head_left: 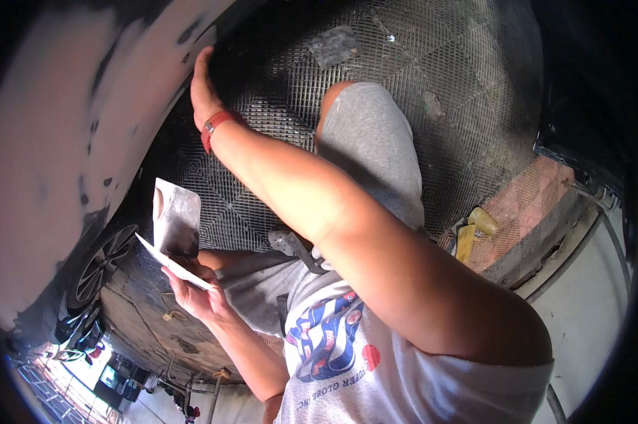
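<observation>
My right hand (204,95), with a red-strapped watch (211,128) at its wrist, reaches up to the edge of a car body panel (57,141). Its visible finger is stretched out and the hand looks flat against or very close to the panel; most of its fingers are hidden. The panel is pale pinkish with dark bare patches. Lower down, my left hand (195,293) grips a thin pale sheet (170,260) by its edge. A second whitish-grey flap (176,215), smudged dark, stands up from it; whether the two are one folded piece I cannot tell.
Dark plastic grating (467,92) covers the floor, with a grey flat scrap (334,46) on it. A yellow container (482,221) and a yellow piece (464,243) lie at the right. A spoked wheel (101,272) shows at the left. My bent leg (379,141) is beneath my right arm.
</observation>
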The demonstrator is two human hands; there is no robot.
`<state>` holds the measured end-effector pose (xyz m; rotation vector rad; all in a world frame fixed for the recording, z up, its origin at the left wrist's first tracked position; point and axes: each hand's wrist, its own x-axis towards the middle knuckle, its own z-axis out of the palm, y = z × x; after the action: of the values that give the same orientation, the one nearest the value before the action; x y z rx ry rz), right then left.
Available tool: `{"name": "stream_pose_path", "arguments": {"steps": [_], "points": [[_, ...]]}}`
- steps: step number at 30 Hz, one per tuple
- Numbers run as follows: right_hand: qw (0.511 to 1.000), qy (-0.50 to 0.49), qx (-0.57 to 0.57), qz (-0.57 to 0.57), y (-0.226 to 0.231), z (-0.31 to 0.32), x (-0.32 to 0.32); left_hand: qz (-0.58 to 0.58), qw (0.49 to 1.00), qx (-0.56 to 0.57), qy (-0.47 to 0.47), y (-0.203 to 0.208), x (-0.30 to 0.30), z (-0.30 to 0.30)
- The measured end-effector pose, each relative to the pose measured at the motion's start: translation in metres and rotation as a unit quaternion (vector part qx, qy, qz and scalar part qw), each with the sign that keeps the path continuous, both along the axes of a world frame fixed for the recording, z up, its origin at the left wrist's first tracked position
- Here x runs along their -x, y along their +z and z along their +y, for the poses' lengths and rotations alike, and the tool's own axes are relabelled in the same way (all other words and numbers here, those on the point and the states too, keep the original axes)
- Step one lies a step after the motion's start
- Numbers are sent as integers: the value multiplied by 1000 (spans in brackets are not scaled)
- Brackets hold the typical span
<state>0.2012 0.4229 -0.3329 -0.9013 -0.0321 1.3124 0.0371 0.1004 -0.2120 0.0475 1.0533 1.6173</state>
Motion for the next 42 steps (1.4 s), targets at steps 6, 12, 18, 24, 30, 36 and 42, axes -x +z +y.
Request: {"name": "stream_pose_path", "arguments": {"steps": [6, 12, 18, 24, 30, 36, 42], "points": [[992, -76, -22, -96, 49, 10, -102, 4, 999, -36, -26, -1, -3, -5], [992, -80, -53, -87, 22, 63, -159, 54, 998, -3, 16, -2, -7, -6], [979, 74, -3, -188, 0, 14, -18, -4, 999, -30, -14, 3, -8, -2], [990, 64, -29, -126, 44, -5, -63, -20, 999, -42, -3, 4, -8, -4], [995, -18, -54, -76, 29, 62, -162, 31, 999, -38, -5, -10, -1, -13], [993, 94, -37, -54, 4, 27, -52, 22, 999, -19, 29, 2, -17, 0], [922, 365, -99, -78, -14, -92, 2, -49, 996, -76, -23, -1, -19, 6]]}}
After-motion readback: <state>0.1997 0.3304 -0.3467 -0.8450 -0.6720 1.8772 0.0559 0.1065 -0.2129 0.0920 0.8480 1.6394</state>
